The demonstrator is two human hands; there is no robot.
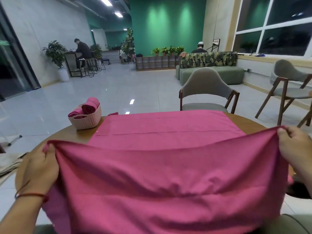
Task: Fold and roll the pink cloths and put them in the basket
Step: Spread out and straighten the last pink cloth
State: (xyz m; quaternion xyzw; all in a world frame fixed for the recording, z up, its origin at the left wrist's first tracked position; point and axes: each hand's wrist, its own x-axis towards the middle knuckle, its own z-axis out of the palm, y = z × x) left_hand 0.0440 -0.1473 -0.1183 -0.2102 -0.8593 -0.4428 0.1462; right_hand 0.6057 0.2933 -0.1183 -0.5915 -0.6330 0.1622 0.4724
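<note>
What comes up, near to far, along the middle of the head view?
held pink cloth, in the grip of the left hand and the right hand → flat pink cloth spread on the table → grey chair → green sofa → green wall

A single head-worn wide-angle view — looking forward and slightly down, close over the table [72, 137], room beyond.
</note>
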